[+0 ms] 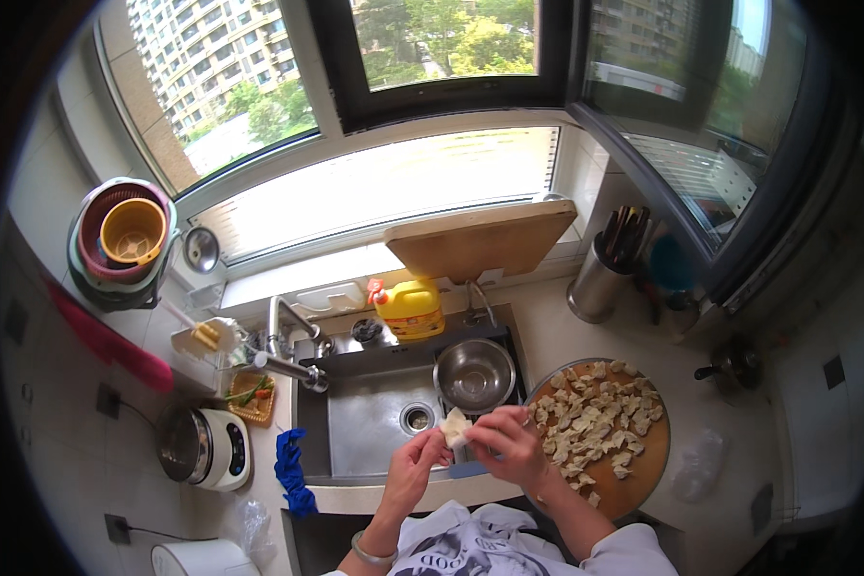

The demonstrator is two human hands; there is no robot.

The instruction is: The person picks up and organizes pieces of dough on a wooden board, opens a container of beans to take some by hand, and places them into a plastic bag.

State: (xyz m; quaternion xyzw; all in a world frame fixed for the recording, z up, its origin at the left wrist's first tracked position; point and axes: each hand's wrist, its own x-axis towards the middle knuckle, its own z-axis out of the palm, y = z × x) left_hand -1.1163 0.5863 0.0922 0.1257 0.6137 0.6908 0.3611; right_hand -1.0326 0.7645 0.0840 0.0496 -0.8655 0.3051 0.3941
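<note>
Between both sets of fingertips, above the front of the stainless steel sink (360, 425), is a pale torn piece of food (455, 425). My left hand (412, 461) pinches its left side, and a bracelet circles that wrist. My right hand (507, 445) grips the right side, partly covering it. Many similar pale pieces (594, 414) lie spread over a round wooden board (637, 486) on the counter to the right. Behind my hands, a stainless steel bowl (475, 374) sits at the sink's right side; nothing solid shows inside it. What food the pieces are I cannot tell.
The faucet (288, 360) reaches over the sink's left side. Behind stand a yellow detergent jug (410, 309), a thick cutting board (482, 241) and a knife holder (599, 281). Left are a blue cloth (294, 471) and a white appliance (223, 446). An open window sash (662, 158) juts inward at right.
</note>
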